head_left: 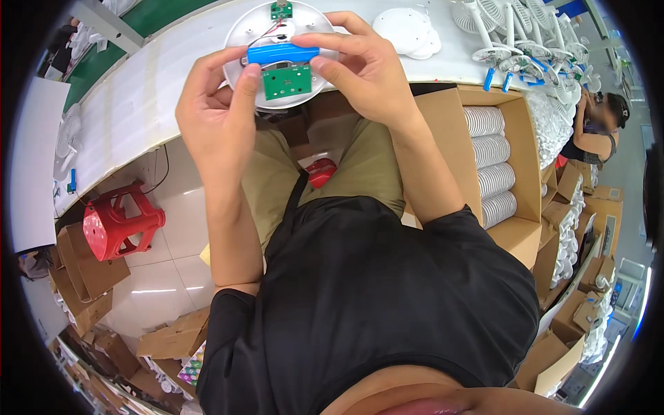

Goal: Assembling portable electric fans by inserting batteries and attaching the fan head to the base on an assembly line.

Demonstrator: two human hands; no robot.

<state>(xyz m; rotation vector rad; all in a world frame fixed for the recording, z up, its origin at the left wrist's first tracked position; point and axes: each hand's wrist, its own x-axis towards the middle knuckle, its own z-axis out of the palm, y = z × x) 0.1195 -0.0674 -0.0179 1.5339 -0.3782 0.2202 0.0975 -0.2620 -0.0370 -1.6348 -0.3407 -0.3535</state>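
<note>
A blue cylindrical battery [283, 53] lies crosswise over a round white fan base [242, 26] at the table's near edge. My left hand [225, 104] pinches the battery's left end between thumb and fingers. At its other end, my right hand [370, 69] grips with thumb and forefinger, the remaining fingers bent by the base's rim. Just below the battery, a green circuit board [288, 82] sits in the base. A smaller green board [281, 10] is at the base's far side, with thin red and black wires running toward the middle.
White round plates [404, 33] lie stacked on the white table [149, 100]. Several white fans [508, 38] with blue batteries crowd its right part. An open carton [430, 128] of stacked white discs stands by my right arm. A red stool [114, 225] is at left; a co-worker [598, 128] sits far right.
</note>
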